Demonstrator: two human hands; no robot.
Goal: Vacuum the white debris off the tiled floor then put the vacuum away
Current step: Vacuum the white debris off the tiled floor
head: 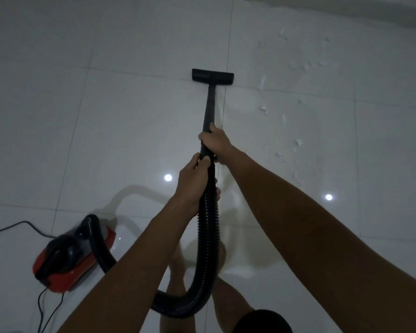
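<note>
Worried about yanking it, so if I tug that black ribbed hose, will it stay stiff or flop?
The hose probably flops: it already sags in a loop below the left hand. Its ribs suggest it stretches a little. A hard tug might drag the red vacuum body along the glossy tiles.

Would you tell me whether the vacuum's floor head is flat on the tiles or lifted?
Flat: the floor head lies level against the tiled floor.

Dim, grey-toned frame, two round lamp glares on glossy floor [130,131] flanking the hands, soft focus, wide-angle bending at edges
</note>
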